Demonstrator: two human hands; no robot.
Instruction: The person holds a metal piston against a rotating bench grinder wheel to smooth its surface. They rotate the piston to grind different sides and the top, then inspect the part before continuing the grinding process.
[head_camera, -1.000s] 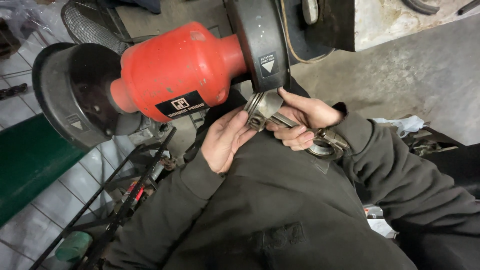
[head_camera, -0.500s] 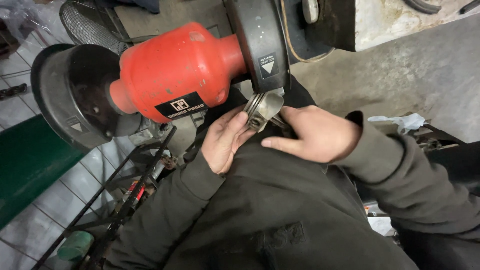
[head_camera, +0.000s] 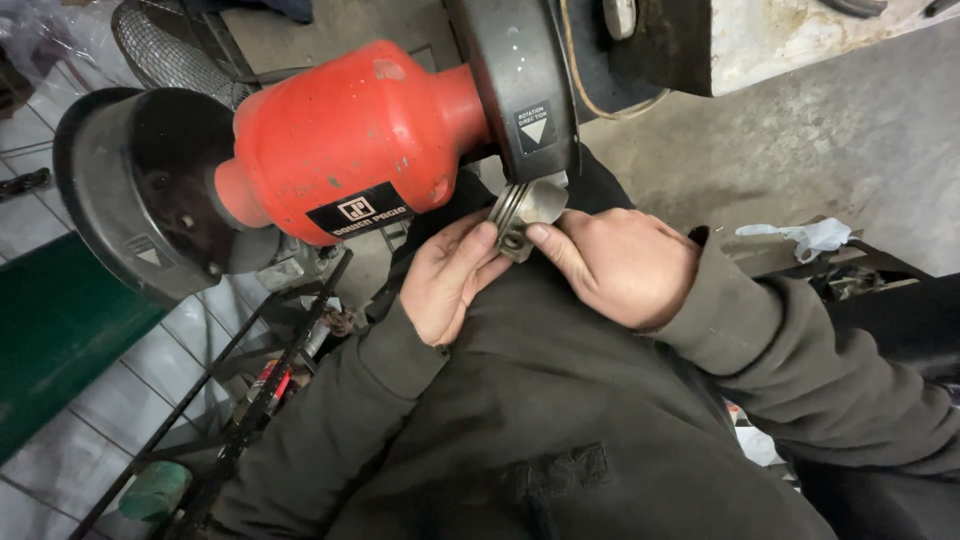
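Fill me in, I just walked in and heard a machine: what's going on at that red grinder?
A person in a dark sweatshirt holds a small grey metal part with both hands at the black wheel guard of a red bench grinder. The left hand grips it from below; the right hand steadies it from the side. Whether it touches the wheel is hidden.

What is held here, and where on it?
Both hands, left hand and right hand, pinch a small grey metal part by its lower end.
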